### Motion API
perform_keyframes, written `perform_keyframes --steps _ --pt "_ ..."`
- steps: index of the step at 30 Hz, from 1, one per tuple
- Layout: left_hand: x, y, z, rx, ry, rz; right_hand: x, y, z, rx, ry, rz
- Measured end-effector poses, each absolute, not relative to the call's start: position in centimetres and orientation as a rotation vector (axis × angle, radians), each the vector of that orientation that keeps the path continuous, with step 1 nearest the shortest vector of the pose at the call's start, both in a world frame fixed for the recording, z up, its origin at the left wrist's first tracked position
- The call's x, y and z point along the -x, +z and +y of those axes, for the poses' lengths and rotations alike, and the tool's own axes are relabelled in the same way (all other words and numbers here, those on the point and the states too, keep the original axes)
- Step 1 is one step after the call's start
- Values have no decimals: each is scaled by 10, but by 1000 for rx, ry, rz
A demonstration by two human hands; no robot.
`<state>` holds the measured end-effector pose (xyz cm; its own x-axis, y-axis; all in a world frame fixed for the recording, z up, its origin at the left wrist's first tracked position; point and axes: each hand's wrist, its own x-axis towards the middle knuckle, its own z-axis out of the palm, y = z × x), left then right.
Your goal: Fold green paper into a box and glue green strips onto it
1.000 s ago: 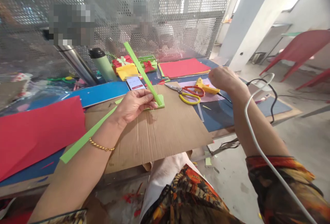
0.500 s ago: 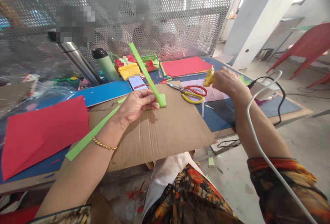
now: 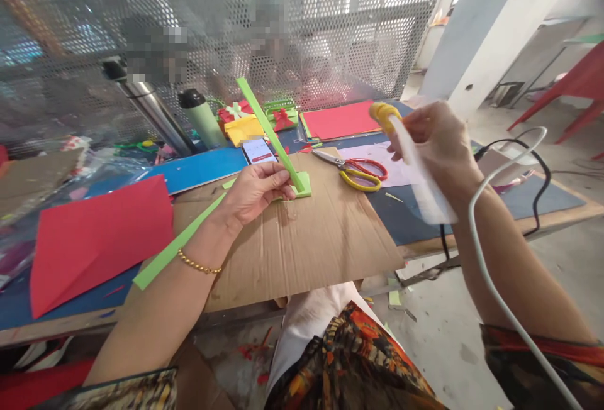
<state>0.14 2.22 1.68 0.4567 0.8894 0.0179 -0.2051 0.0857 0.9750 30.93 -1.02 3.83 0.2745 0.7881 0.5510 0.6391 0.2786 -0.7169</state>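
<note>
My left hand (image 3: 264,187) pinches a folded light green paper strip (image 3: 268,127) between thumb and fingers. Its long end rises at a slant, and a short folded part lies low by the fingertips, above the cardboard (image 3: 302,240). My right hand (image 3: 436,136) is raised over the right side of the table, fingers closed on a translucent whitish stick (image 3: 418,174) with a yellow wrapped end (image 3: 385,117). Motion smears the stick, so its exact kind is unclear. Scissors (image 3: 361,171) with one red and one yellow handle lie between the hands. Another green strip (image 3: 182,237) runs under my left forearm.
Red paper (image 3: 104,234) lies left; a red stack (image 3: 337,121) lies behind. A phone (image 3: 258,151), green bottle (image 3: 202,121) and steel flask (image 3: 158,114) stand or lie at the back. A white cable (image 3: 476,240) crosses my right arm. Perforated metal sheeting (image 3: 321,33) borders the table.
My right hand has turned and come slightly nearer, swinging the stick with the yellow end out in front of it. My left hand keeps its pinch on the green strip. The view has shifted slightly.
</note>
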Motion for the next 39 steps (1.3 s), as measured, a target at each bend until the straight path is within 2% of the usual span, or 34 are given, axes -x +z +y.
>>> perform_keyframes --steps 2,6,12,27,39 --pt "-3 18 22 -1171 961 699 -293 38 -21 1330 582 -1330" --pt "-6 19 21 -1105 1027 688 -270 38 -39 1032 899 -1192" --pt "-4 17 23 -1099 1057 670 -255 23 -60 847 948 -1302" --pt "-4 17 23 -1143 1028 624 -248 14 -69 918 1014 -1471" --pt "-4 17 22 -1143 1036 634 -254 4 -63 1031 929 -1584"
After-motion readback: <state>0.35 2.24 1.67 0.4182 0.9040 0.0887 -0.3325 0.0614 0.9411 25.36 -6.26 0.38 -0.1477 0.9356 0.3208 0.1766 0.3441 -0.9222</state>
